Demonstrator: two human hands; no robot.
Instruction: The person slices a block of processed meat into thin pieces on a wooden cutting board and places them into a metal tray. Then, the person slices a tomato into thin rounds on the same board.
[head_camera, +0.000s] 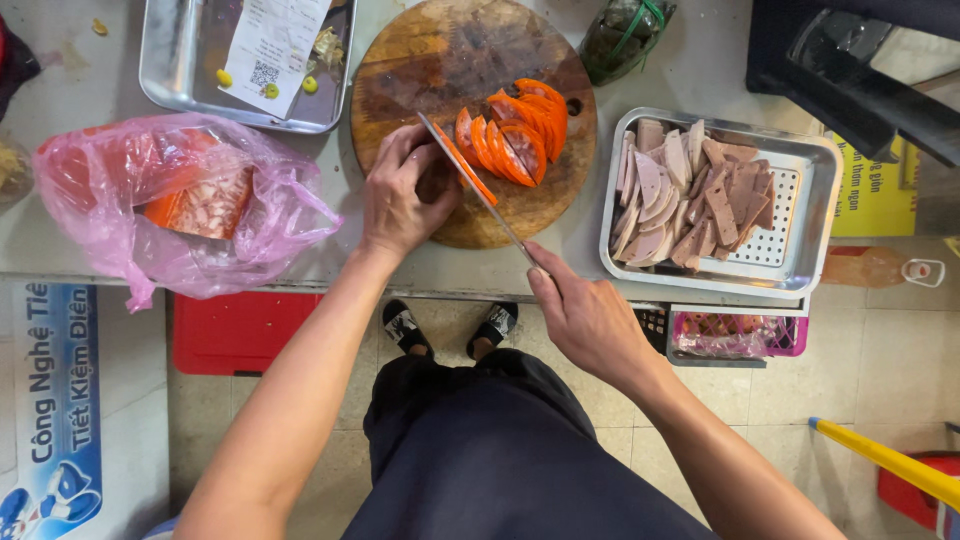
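Observation:
A round wooden cutting board (420, 60) lies on the counter with several orange-red tomato slices (515, 130) fanned across its right half. My left hand (400, 195) presses down on the remaining piece of tomato, mostly hidden under the fingers, at the board's lower middle. My right hand (585, 315) grips the handle of a knife (470, 180), its long blade angled up-left against the tomato beside my left fingers.
A steel tray (810, 215) of sliced pale-pink sausage sits right of the board. A pink plastic bag (170, 205) with red food lies at the left. Another steel tray (180, 80) holds a paper slip. A red crate (235, 330) sits under the counter, a yellow handle (885, 460) lower right.

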